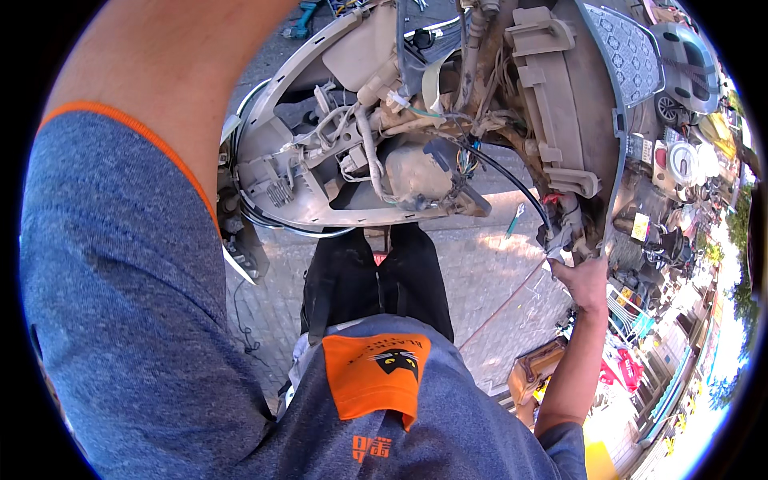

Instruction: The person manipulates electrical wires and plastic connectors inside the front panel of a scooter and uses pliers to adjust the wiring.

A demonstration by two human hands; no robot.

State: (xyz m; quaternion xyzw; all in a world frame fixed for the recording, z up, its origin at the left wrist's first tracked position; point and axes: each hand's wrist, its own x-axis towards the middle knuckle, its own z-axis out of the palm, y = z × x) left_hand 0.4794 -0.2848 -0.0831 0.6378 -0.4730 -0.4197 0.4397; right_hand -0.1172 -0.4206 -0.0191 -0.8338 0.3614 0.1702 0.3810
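In front of me stands a partly stripped, dust-covered motor scooter with its wiring bare. A curved grey-beige plastic cover [300,210] with exposed connectors and wires [352,148] faces me, and a tall dusty panel [556,104] stands to its right. My right hand [582,282] is closed at the lower end of that panel, thumb against a grey dusty part; its fingers are partly hidden, so what they grip is unclear. A black cable [516,182] curves down toward this hand. My left arm reaches up past the top edge, and its hand lies outside the picture.
A green-handled tool [514,220] is on the paved ground [500,288] beyond my legs. A blue power tool [302,19] lies at the top left. A brown leather-like bag or case [534,370] sits near my right forearm. Parked vehicles, including a silver car [686,68], and clutter line the right.
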